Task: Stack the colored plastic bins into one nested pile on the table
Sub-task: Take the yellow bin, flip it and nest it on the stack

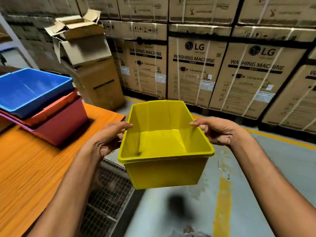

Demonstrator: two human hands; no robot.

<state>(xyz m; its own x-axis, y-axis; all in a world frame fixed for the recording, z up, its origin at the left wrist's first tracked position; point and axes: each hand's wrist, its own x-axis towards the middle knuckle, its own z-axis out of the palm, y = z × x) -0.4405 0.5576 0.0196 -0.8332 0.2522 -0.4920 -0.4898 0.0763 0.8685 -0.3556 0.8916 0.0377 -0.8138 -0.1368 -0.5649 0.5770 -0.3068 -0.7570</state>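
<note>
Head view. I see the yellow bin held in the air between both hands, its open mouth tipped toward me and nothing inside it. The left hand grips the left long rim, thumb laid over the edge and fingers curled on the outer wall. The right hand grips the right long rim in the same way. Both grips sit about midway along the sides.

The bin hangs off the table, to the right of its near corner, above wire mesh and the grey floor. On the table, up and to the left of the left hand, the blue bin sits nested in the red bin. A purple rim shows between them at the left, and I cannot tell how much bin lies under it.

The table's right edge runs between the pile and the held bin, with bare tabletop in front of the pile. Washing-machine cartons wall off the far side, and an open carton stands behind the pile. A yellow line crosses the floor below the bin.
</note>
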